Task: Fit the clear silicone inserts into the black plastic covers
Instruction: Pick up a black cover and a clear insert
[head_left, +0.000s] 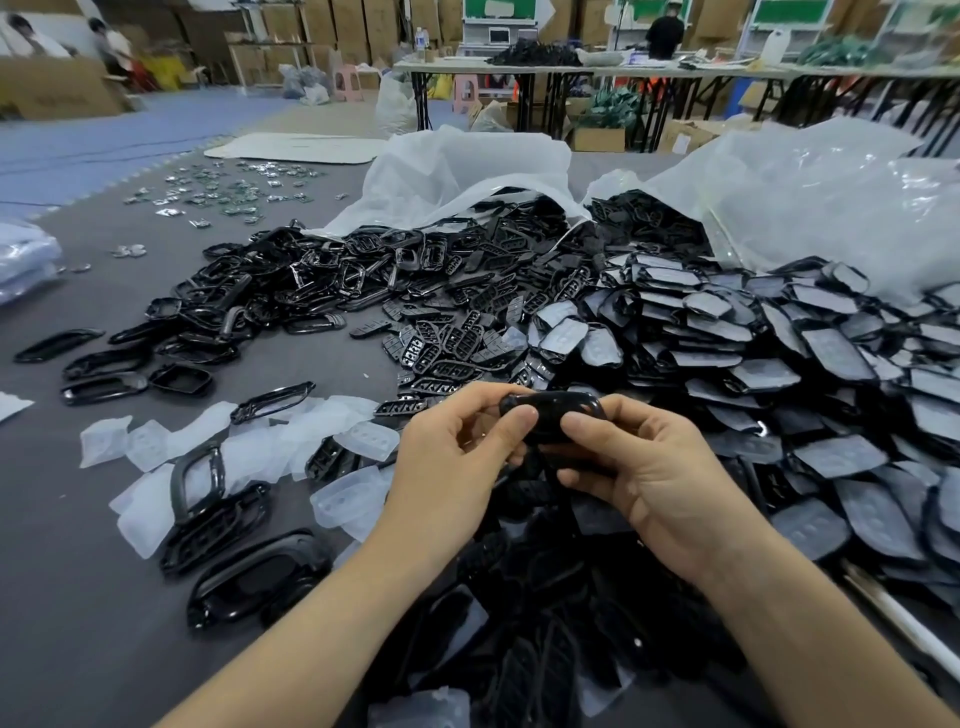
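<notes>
Both hands, left hand (457, 447) and right hand (644, 467), pinch one black plastic cover (553, 413) at near centre; fingers hide its underside, so any clear silicone insert inside cannot be made out.

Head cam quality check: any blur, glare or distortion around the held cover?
Head view: left hand, right hand and the cover are fairly sharp; the dark pile at the bottom edge is smeared, with little detail. Head view: glare streaks on the glossy frames and the right bag. Head view: wide-angle stretch toward the edges; the far table is soft.
</notes>
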